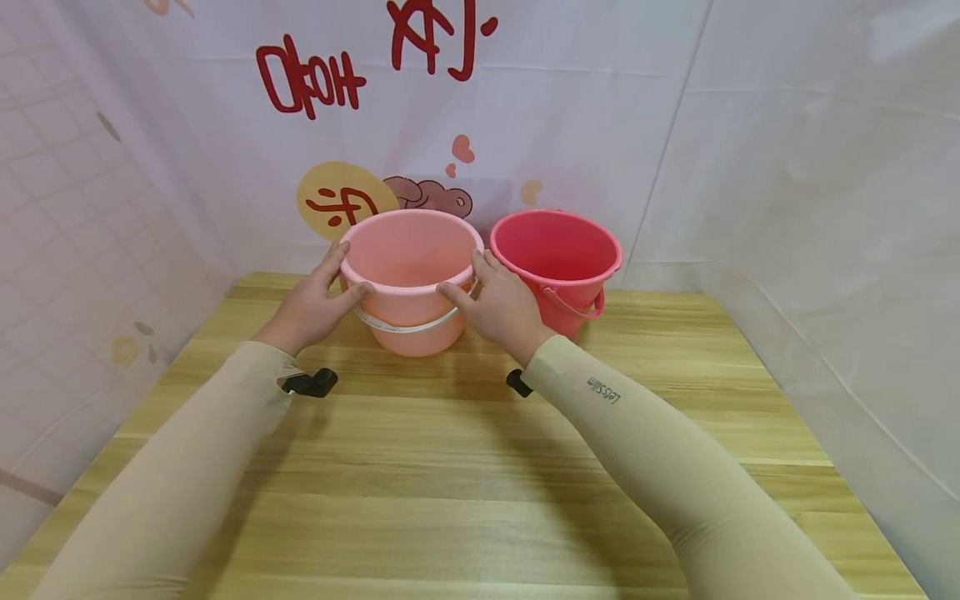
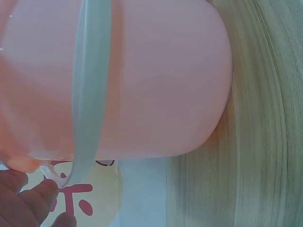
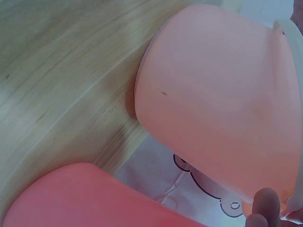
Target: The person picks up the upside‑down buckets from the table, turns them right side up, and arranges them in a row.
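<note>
A light pink bucket point(image 1: 417, 342) stands at the back of the wooden table, its white handle point(image 1: 406, 328) hanging down across the front. My left hand point(image 1: 309, 307) grips the left side of its rim, thumb toward the front and fingers round the side. On the opposite side, my right hand point(image 1: 508, 305) holds the rim in the same way. In the left wrist view, fingertips point(image 2: 40, 196) lie beside the handle's end. The right wrist view shows fingers point(image 3: 266, 205) against the bucket's upper wall.
Close on the right stands a deeper pink bucket point(image 1: 562, 312), its own pink handle point(image 1: 579, 310) hanging down, near my right hand. The table point(image 1: 420, 500) meets a printed cloth backdrop point(image 1: 570, 108) behind the buckets. White cloth walls point(image 1: 840, 250) rise at both sides.
</note>
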`<state>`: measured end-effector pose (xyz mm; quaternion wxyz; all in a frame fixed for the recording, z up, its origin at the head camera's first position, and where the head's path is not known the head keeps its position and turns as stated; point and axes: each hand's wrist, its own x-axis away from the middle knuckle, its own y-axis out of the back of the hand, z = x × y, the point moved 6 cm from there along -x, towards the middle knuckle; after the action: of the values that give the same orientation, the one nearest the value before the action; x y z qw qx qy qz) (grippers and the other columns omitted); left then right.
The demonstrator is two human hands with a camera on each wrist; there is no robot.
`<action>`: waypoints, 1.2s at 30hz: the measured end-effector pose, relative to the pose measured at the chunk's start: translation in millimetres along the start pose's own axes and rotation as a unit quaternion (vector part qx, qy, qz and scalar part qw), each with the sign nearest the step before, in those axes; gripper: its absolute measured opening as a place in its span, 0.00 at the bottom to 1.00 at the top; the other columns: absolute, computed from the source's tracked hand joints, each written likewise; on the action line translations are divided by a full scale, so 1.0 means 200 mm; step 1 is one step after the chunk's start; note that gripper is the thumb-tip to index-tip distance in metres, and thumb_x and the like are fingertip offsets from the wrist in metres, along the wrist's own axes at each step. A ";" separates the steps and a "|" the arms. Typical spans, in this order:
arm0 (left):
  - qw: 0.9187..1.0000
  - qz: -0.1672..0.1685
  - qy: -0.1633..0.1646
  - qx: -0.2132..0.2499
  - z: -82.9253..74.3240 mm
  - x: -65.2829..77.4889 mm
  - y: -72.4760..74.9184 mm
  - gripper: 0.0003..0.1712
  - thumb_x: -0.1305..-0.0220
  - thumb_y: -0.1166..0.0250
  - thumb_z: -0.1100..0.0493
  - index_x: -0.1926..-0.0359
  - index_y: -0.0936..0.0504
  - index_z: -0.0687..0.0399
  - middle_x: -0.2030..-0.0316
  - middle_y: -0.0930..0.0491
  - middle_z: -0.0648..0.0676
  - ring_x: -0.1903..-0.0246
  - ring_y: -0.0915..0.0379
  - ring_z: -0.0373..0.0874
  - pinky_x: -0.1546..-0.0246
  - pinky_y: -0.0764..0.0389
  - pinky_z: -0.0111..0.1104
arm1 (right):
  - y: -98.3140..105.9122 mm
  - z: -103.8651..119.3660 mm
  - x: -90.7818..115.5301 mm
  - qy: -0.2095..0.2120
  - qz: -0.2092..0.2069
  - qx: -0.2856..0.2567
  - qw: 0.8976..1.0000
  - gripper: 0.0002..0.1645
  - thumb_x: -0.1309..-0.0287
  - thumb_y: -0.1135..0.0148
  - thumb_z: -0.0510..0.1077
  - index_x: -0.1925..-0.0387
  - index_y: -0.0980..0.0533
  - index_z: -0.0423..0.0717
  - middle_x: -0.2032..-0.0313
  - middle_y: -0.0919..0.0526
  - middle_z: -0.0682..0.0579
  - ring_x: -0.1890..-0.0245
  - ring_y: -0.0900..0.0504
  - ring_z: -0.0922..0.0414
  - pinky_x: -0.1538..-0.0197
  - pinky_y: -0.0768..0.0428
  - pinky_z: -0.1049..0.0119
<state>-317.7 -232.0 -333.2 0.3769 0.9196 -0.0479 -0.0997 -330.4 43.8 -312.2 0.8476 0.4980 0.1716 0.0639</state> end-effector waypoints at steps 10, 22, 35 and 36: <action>1.000 0.000 -0.001 0.003 0.00 0.00 0.00 0.55 0.28 0.43 0.27 0.14 0.63 0.32 0.15 0.70 0.42 0.16 0.59 0.60 0.20 0.50 0.64 | 0.00 -0.01 -0.01 -0.005 0.005 -0.004 1.000 0.56 0.32 0.45 0.76 0.18 0.42 0.46 0.19 0.39 0.47 0.18 0.40 0.49 0.22 0.32 0.49; 1.000 0.001 -0.002 0.015 0.00 -0.02 -0.01 0.55 0.28 0.42 0.27 0.14 0.63 0.34 0.15 0.70 0.45 0.16 0.59 0.61 0.20 0.53 0.64 | -0.01 -0.01 -0.03 -0.009 0.008 -0.008 1.000 0.56 0.31 0.46 0.76 0.17 0.43 0.45 0.18 0.40 0.47 0.18 0.41 0.50 0.21 0.33 0.50; 1.000 0.012 -0.004 0.018 0.01 -0.07 -0.01 0.56 0.28 0.42 0.28 0.14 0.64 0.35 0.15 0.70 0.49 0.16 0.62 0.60 0.20 0.54 0.64 | 0.02 0.00 -0.05 0.005 -0.004 0.002 1.000 0.53 0.32 0.40 0.73 0.19 0.39 0.48 0.48 0.20 0.52 0.58 0.20 0.55 0.49 0.15 0.61; 1.000 0.012 -0.004 0.017 0.01 -0.07 -0.01 0.56 0.28 0.43 0.28 0.14 0.64 0.35 0.15 0.70 0.49 0.16 0.62 0.61 0.20 0.53 0.64 | 0.02 0.00 -0.05 0.006 -0.004 0.001 1.000 0.52 0.32 0.40 0.73 0.19 0.39 0.48 0.53 0.20 0.53 0.61 0.20 0.55 0.52 0.16 0.62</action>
<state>-331.8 -230.3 -333.8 0.3623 0.9249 -0.0624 -0.0975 -338.8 43.6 -306.3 0.8464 0.4976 0.1791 0.0632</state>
